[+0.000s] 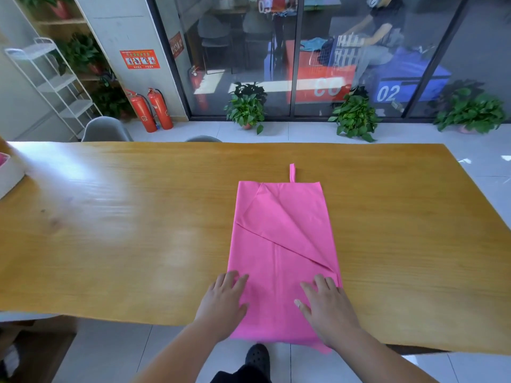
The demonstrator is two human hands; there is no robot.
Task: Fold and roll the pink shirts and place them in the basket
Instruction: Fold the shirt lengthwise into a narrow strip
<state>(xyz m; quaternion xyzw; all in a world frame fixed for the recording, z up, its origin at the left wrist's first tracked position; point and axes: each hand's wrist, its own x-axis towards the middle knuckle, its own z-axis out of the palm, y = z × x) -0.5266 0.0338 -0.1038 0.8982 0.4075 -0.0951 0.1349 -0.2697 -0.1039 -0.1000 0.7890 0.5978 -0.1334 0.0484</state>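
A pink shirt lies folded into a long narrow rectangle on the wooden table, its near end hanging a little over the front edge. A thin pink strap sticks out at its far end. My left hand rests flat on the near left edge of the shirt, fingers straight. Flat on the near right part lies my right hand, fingers spread. A white basket with something pink inside shows at the table's far left edge, mostly cut off.
Grey chairs stand behind the table's far side. Beyond are two red fire extinguishers, potted plants, a white rack and a glass wall. A dark shoe is on the floor below the table's front edge.
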